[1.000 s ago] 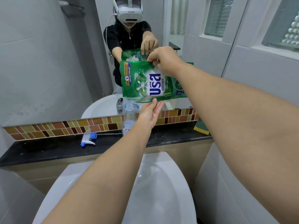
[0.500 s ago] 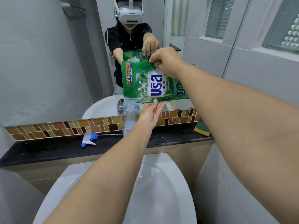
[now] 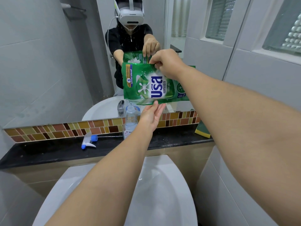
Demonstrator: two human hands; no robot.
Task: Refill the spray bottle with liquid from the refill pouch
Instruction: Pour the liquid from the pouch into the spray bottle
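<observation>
Above basin (image 3: 171,201), both arms outstretched

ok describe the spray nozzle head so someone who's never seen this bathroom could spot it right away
Find the black counter ledge that runs under the mirror, behind the white basin. The trigger sprayer head lies on its side there, left of the clear uncapped spray bottle, its thin dip tube pointing toward that bottle. It is the only white and blue thing lying flat on the ledge.

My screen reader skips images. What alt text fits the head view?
Right hand pinches a green refill pouch by its top above an uncapped spray bottle; left hand touches its bottom edge. The spray head lies on the black ledge.
</observation>
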